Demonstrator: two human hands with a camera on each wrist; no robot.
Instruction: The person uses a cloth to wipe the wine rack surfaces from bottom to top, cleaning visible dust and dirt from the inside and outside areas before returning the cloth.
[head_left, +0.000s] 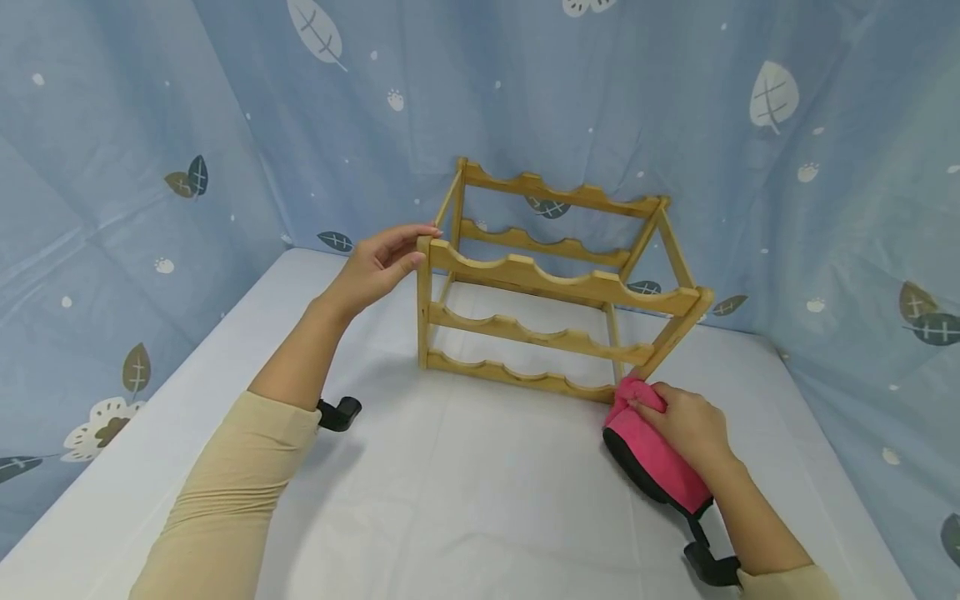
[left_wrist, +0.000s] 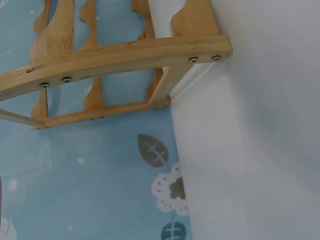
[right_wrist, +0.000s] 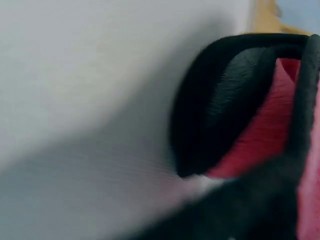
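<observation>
Yellow-brown wooden rack (head_left: 517,271) on white tabletop (head_left: 480,483), near blue curtain (head_left: 525,83). Hands well apart, both occupied: left hand (head_left: 375,265) at top of front left post (head_left: 423,312), thumb and fingers pinching; right hand (head_left: 690,425) gripping pink cloth (head_left: 663,458) with black trim, far end bunched against lower part of front right post (head_left: 671,337). No fingers visible in either wrist view; right one blurry anyway. Front right post slanting in head view: real tilt or lens, cannot tell. Handling, as a guess: rack light for its bulk, bars stiff, frame likely to rack a bit at joints, going by small screw heads (left_wrist: 193,60). Scalloped rails (head_left: 570,340) thinner at the dips, so poor grip points; better to hold a post close to a joint. Likely to skid or tip if pushed sideways, so worth bracing at opposite corner. Cloth soft, floppy, unbreakable; best pinched in a thick fold, clear of screws and sharp edges.
</observation>
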